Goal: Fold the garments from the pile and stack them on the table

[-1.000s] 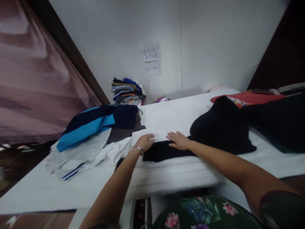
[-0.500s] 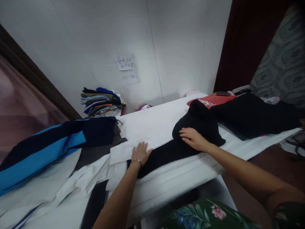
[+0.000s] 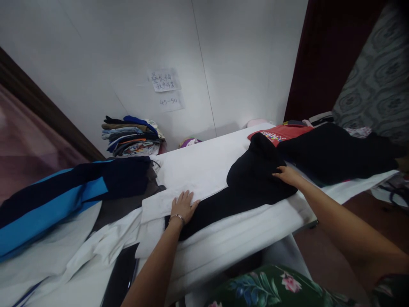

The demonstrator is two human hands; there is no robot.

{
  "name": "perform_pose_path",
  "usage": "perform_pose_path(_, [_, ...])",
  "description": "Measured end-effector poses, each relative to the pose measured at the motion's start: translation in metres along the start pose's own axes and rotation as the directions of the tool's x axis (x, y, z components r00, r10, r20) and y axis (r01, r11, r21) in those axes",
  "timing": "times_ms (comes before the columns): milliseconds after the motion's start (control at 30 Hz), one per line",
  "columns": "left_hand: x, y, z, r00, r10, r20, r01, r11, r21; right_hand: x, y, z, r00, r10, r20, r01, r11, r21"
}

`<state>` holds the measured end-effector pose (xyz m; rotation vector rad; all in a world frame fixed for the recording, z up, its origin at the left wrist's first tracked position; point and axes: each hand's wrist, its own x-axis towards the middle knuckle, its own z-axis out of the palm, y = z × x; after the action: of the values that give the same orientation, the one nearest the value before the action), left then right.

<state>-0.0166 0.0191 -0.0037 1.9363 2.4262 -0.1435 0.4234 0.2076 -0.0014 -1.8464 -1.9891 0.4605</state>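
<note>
A black garment [image 3: 246, 192] lies stretched across the white padded surface, its right part wider and bunched up at the far side. My left hand [image 3: 183, 207], with a bracelet at the wrist, rests flat with fingers spread at the garment's narrow left end, beside a folded white cloth [image 3: 155, 207]. At the garment's right part, my right hand [image 3: 287, 175] has its fingertips drawn together on the black fabric. Its fingers look bent and closed on the cloth, though the palm side is hidden.
A stack of folded clothes [image 3: 131, 136] stands against the wall. Navy and blue clothing [image 3: 92, 187] lies at left. To the right are a red garment [image 3: 271, 134] and another black garment [image 3: 341, 155]. Paper notes [image 3: 166, 81] hang on the wall. The padded surface [image 3: 223, 251] ends close in front of me.
My right hand has moved right across the black garment, from lying flat with fingers spread to fingers drawn together. My left hand stays at the narrow end. The view has shifted slightly.
</note>
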Motion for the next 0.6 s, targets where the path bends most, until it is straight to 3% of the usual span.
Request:
perform_pose_path(67, [0.0,0.0,0.0,1.0,-0.005,0.007,0.005,1.0,0.002,-0.004,0.001,-0.004,1.0,-0.002,0.011,-0.001,0.959,0.283])
perform_pose_path(133, [0.0,0.0,0.0,1.0,-0.007,0.008,0.007,1.0,-0.002,-0.011,-0.001,-0.014,1.0,0.03,0.005,-0.027,0.781,0.624])
perform_pose_path(233, [-0.001,0.001,0.0,1.0,-0.002,0.002,0.002,1.0,-0.005,-0.026,-0.01,-0.04,0.978,0.159,-0.137,0.077,0.332,0.94])
perform_pose_path(300, [-0.001,0.001,0.0,1.0,0.001,-0.005,-0.001,1.0,-0.004,-0.037,-0.019,-0.062,0.925,0.248,-0.288,0.292,0.021,0.956])
perform_pose_path(367, [-0.001,0.001,0.001,1.0,0.005,-0.014,-0.005,1.0,-0.009,-0.045,-0.028,-0.082,0.868,0.284,-0.407,0.468,-0.195,0.862])
perform_pose_path(433, [0.0,0.0,0.002,1.0,0.006,-0.019,-0.006,1.0,-0.024,-0.051,-0.036,-0.095,0.844,0.257,-0.471,0.531,-0.284,0.798])
perform_pose_path(600, [0.002,-0.004,-0.003,1.0,-0.01,0.02,0.012,0.99,-0.137,-0.057,-0.053,-0.105,0.838,0.119,-0.533,0.542,-0.297,0.786])
